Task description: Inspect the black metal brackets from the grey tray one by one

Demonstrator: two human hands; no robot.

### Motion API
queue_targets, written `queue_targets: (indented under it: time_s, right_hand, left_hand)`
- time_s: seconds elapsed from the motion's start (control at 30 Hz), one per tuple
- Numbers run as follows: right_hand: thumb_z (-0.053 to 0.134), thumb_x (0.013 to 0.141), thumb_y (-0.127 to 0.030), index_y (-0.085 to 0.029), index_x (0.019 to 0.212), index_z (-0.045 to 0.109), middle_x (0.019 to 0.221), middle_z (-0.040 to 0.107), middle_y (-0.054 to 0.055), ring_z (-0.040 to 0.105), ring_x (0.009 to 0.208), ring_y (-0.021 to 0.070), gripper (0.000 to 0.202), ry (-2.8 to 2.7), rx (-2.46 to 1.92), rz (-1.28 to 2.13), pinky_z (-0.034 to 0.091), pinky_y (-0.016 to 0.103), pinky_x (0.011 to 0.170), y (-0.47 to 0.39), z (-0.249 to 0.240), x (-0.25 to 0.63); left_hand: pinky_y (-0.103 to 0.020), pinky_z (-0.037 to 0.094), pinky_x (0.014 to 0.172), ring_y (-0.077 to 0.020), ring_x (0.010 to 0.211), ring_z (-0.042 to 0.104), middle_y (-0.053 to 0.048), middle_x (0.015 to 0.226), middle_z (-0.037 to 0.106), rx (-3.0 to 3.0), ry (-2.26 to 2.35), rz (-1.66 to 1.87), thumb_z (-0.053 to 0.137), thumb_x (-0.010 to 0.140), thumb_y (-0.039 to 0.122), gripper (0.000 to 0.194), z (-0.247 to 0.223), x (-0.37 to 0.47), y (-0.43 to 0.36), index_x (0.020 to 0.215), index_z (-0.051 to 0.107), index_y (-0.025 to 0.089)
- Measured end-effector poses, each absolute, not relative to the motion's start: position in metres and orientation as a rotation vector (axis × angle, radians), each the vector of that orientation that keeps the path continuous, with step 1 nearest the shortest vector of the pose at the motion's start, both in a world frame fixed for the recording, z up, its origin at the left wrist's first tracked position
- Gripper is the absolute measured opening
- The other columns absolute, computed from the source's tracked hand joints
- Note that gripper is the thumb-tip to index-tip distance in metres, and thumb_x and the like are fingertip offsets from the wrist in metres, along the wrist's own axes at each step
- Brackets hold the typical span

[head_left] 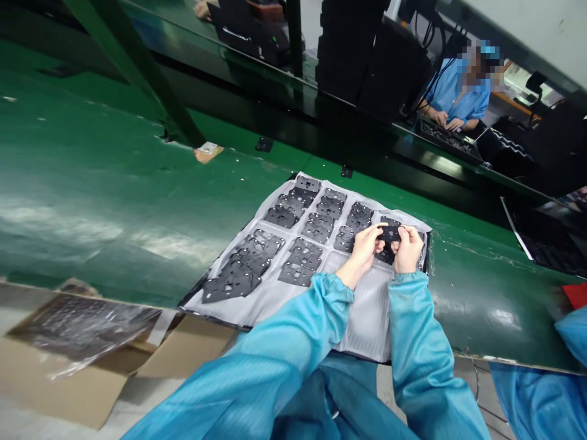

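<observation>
Both my hands hold one small black plate (pixel 390 233) above the right part of a tray (pixel 367 311) lined with white sheeting. My left hand (pixel 367 247) pinches the plate's left end, and my right hand (pixel 408 247) grips its right end. Flat black plates with small cutouts lie in overlapping groups across the tray. One large group (pixel 238 269) is at the tray's near left, and another (pixel 301 263) lies beside it. Further plates under and behind my hands are partly hidden.
The tray rests on a green bench (pixel 137 214). A green post (pixel 147 79) rises at the left. An open cardboard box (pixel 68 379) with plastic wrap stands below the front edge. Across the bench, a person in blue (pixel 458 98) works at a dark tray.
</observation>
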State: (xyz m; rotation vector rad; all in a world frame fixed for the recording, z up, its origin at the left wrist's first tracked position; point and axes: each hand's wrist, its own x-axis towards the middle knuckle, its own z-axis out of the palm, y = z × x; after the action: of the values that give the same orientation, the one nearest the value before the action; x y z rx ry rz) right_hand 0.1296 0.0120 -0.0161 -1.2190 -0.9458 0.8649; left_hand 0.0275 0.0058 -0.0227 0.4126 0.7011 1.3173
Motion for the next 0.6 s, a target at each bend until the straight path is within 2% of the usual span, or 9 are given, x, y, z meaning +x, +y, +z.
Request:
queue_targets:
  time_s: [0.4,0.6]
  right_hand:
    - [0.064,0.074,-0.044,-0.018,0.078,0.055,0.06,0.047,-0.007,0.035,0.036,0.0029,0.028,-0.927,-1.276,0.822,0.028,0.018,0.031,0.0133,-0.0189,0.1305]
    - [0.066,0.074,-0.043,-0.017,0.079,0.057,0.058,0.047,-0.008,0.036,0.034,0.0029,0.028,-0.878,-1.283,0.791,0.026,0.017,0.029,0.0161,-0.0221,0.1351]
  left_hand:
    - [-0.017,0.025,0.041,-0.0031,0.044,0.042,0.004,0.061,0.049,0.423,0.683,1.275,0.063,0.064,0.017,0.041,-0.017,0.0271,0.0037,0.105,0.065,0.011]
    - [-0.017,0.031,0.041,-0.0054,0.044,0.047,0.003,0.06,0.054,0.515,0.669,1.249,0.059,0.067,0.016,0.043,-0.0168,0.0259,0.004,0.11,0.063,0.011]
